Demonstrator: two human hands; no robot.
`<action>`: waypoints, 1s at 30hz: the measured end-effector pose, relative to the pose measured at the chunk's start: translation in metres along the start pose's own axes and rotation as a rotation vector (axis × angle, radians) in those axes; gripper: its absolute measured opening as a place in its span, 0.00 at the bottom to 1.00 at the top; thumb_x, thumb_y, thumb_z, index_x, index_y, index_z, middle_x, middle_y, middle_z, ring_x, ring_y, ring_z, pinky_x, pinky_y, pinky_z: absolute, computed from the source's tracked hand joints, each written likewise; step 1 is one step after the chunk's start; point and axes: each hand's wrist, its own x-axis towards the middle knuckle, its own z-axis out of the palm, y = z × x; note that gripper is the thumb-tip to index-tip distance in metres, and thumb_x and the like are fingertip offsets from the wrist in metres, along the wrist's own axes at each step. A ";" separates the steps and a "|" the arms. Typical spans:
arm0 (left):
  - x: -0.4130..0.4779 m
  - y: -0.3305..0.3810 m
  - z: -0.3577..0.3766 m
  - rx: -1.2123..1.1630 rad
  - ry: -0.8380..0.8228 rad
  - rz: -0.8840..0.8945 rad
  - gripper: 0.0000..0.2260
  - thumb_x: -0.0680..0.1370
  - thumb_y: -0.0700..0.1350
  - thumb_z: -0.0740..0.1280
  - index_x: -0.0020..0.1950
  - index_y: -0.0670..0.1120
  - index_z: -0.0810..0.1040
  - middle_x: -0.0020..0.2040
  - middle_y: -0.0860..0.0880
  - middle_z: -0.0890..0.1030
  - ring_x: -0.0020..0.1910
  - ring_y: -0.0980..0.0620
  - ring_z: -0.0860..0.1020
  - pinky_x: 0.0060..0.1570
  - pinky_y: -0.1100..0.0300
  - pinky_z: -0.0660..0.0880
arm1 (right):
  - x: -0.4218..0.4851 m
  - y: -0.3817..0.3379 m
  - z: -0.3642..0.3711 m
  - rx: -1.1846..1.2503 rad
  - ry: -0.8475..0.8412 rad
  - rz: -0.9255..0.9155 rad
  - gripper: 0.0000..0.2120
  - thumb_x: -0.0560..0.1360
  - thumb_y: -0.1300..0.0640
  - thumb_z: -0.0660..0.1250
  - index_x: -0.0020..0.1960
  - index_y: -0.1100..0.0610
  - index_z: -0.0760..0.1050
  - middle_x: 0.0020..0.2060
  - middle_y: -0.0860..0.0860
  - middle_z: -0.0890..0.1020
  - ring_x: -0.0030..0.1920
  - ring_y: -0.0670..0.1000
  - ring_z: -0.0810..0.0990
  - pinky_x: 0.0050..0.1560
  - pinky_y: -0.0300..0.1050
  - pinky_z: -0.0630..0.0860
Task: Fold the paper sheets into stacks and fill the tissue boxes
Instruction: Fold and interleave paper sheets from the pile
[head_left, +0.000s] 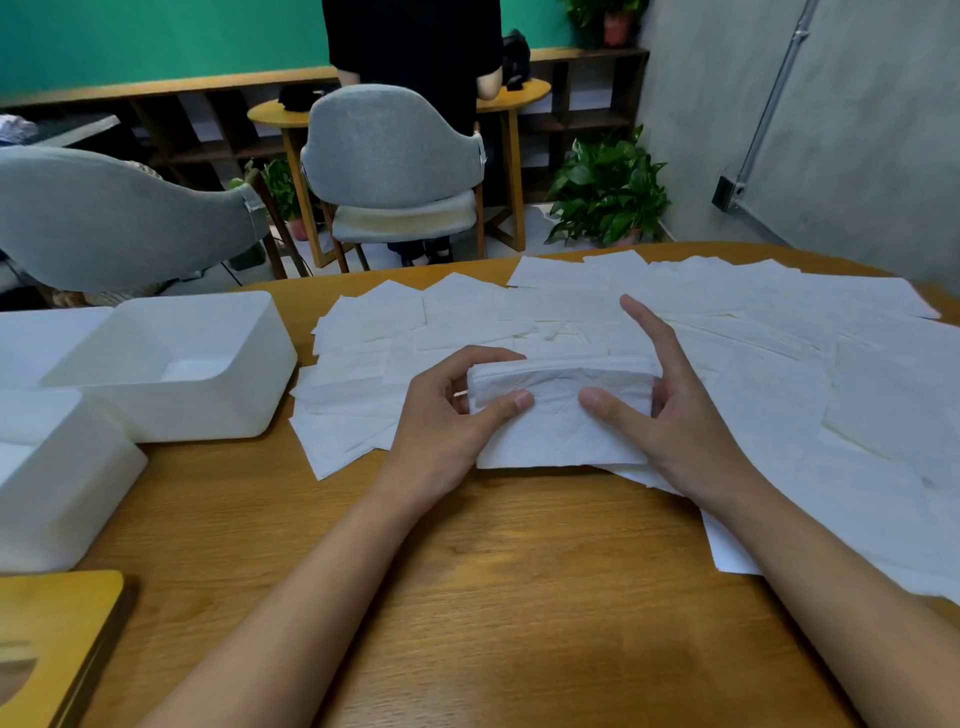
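So the person is mid-fold here: one folded stack (561, 405) sits in the centre of the frame, on top of other sheets on the desk (519, 571). The left hand (452, 415) has its grip clamped round the stack's left end, fingers curled over the far edge and thumb on the near face. The right hand (665, 415) pinches the right end with its thumb on top, though the index finger sticks out straight.

Looks like early days tbh. Loose sheets (779, 338) are spread all over the upper right and right side, so loads left to fold. The open box (171, 395) at middle left looks empty inside. The second box (62, 483) is below it at the left edge, can't tell what's in it. A wooden lid (57, 623) lies off in the lower left corner, so nothing boxed yet as far as it shows
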 end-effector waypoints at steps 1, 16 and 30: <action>0.000 0.004 -0.005 0.017 0.011 0.001 0.11 0.76 0.44 0.78 0.57 0.54 0.85 0.53 0.60 0.85 0.52 0.60 0.83 0.45 0.62 0.82 | 0.000 -0.003 0.000 0.036 -0.012 0.006 0.41 0.75 0.53 0.74 0.80 0.36 0.57 0.59 0.26 0.79 0.61 0.35 0.80 0.55 0.33 0.80; -0.050 0.089 -0.156 0.304 -0.043 0.024 0.29 0.79 0.56 0.73 0.74 0.74 0.63 0.68 0.71 0.69 0.63 0.67 0.75 0.54 0.64 0.81 | 0.007 -0.103 0.095 -0.078 -0.163 -0.152 0.14 0.80 0.57 0.72 0.58 0.39 0.84 0.57 0.28 0.80 0.50 0.31 0.76 0.44 0.28 0.73; -0.131 0.094 -0.342 0.611 0.222 0.033 0.09 0.84 0.45 0.69 0.62 0.56 0.82 0.61 0.56 0.79 0.43 0.55 0.81 0.44 0.58 0.78 | 0.022 -0.155 0.280 0.101 -0.361 -0.110 0.17 0.78 0.58 0.74 0.63 0.43 0.81 0.59 0.41 0.80 0.53 0.39 0.82 0.48 0.36 0.82</action>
